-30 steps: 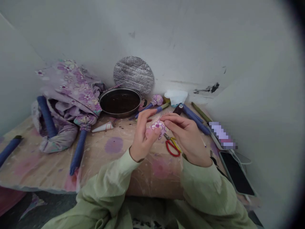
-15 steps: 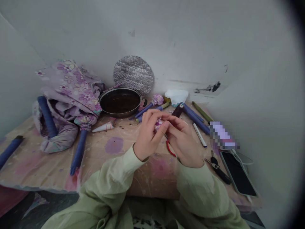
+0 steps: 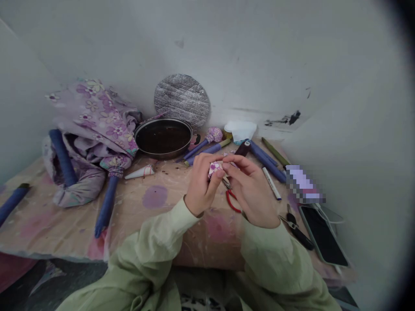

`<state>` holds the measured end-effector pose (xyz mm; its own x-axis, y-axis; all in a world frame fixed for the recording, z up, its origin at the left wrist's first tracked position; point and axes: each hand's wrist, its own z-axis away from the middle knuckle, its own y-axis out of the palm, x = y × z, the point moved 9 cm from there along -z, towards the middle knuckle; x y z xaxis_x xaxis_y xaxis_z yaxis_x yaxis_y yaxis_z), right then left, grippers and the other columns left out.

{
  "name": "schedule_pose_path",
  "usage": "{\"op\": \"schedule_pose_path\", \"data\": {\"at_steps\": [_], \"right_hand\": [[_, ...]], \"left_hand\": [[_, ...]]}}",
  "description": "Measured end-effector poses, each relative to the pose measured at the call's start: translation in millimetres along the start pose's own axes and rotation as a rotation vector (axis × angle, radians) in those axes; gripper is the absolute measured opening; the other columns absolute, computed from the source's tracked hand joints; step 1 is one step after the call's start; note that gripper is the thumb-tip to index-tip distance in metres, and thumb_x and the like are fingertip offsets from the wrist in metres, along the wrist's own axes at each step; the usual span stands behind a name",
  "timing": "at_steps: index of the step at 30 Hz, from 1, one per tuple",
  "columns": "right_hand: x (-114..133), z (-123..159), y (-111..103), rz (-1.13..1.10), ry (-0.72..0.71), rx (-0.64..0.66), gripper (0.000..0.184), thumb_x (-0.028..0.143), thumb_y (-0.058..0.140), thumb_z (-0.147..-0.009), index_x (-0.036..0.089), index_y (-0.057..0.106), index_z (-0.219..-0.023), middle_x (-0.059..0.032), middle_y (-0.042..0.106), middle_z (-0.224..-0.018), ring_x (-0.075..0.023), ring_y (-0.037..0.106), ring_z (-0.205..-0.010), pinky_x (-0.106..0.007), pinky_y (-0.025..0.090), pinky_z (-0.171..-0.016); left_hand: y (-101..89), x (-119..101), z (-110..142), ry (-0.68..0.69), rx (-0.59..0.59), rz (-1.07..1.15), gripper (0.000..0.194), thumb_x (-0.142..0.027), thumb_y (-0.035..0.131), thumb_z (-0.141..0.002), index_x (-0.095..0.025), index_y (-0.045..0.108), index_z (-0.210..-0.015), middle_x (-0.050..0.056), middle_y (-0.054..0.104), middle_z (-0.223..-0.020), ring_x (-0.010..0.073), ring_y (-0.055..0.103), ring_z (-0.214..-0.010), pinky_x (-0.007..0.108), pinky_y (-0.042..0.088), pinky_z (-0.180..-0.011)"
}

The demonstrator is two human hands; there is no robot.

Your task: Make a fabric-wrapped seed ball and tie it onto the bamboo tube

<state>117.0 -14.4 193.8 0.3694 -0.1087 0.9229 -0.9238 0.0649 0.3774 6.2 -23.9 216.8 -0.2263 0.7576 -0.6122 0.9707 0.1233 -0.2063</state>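
Observation:
Over the middle of the table, my left hand (image 3: 202,183) is curled round a small bunched piece of floral fabric (image 3: 215,167), purple and white. My right hand (image 3: 249,185) pinches the same fabric from the right with thumb and forefinger. Both hands hover just above red-handled scissors (image 3: 232,198) that lie on the table beneath them. Whether a needle or thread is in my right fingers I cannot make out.
A dark round pan (image 3: 163,138) stands at the back, a quilted silver disc (image 3: 182,100) leaning on the wall behind it. Floral cloth (image 3: 94,125) and blue rolls (image 3: 106,203) lie left. A marker (image 3: 271,183), blue sticks (image 3: 266,162), pliers (image 3: 296,229) and a phone (image 3: 324,235) lie right.
The fabric piece, spread flat between my fingers a second ago, is now bunched into a small bundle. My hands have drawn close together around it.

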Motion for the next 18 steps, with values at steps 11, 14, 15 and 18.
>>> {"op": "schedule_pose_path", "data": {"at_steps": [11, 14, 15, 18], "right_hand": [[-6, 7, -5, 0.163, -0.172, -0.01, 0.009, 0.029, 0.07, -0.074, 0.026, 0.071, -0.082, 0.001, 0.07, -0.086, -0.0149, 0.063, -0.084, -0.032, 0.05, -0.083], [-5, 12, -10, 0.257, -0.212, -0.077, 0.008, 0.029, 0.069, -0.074, 0.028, 0.072, -0.081, 0.0008, 0.072, -0.085, -0.0159, 0.065, -0.081, -0.033, 0.052, -0.079], [-3, 14, -12, 0.308, -0.241, -0.105, 0.008, 0.029, 0.068, -0.075, 0.028, 0.072, -0.082, 0.0005, 0.072, -0.085, -0.0163, 0.065, -0.08, -0.033, 0.052, -0.077], [7, 24, -10, 0.477, -0.401, -0.172, 0.009, 0.026, 0.065, -0.078, 0.027, 0.071, -0.084, -0.001, 0.071, -0.084, -0.0182, 0.064, -0.081, -0.036, 0.051, -0.075]], "left_hand": [[-0.4, 4, 8, 0.0, -0.041, 0.006, 0.03, -0.042, 0.033, -0.093, -0.018, 0.05, -0.102, 0.007, 0.054, -0.094, 0.0175, 0.051, -0.087, 0.033, 0.042, -0.077], [1.0, 5, 9, -0.008, -0.032, 0.04, 0.027, -0.04, 0.034, -0.093, -0.019, 0.048, -0.102, 0.006, 0.052, -0.093, 0.0166, 0.05, -0.087, 0.033, 0.042, -0.078], [1.9, 6, 9, -0.015, -0.023, 0.05, 0.026, -0.039, 0.034, -0.094, -0.019, 0.048, -0.102, 0.006, 0.052, -0.093, 0.0161, 0.05, -0.087, 0.032, 0.042, -0.078], [4.8, 8, 8, -0.041, 0.006, 0.072, 0.024, -0.038, 0.032, -0.094, -0.019, 0.047, -0.1, 0.005, 0.051, -0.092, 0.0155, 0.05, -0.085, 0.032, 0.043, -0.077]]}}
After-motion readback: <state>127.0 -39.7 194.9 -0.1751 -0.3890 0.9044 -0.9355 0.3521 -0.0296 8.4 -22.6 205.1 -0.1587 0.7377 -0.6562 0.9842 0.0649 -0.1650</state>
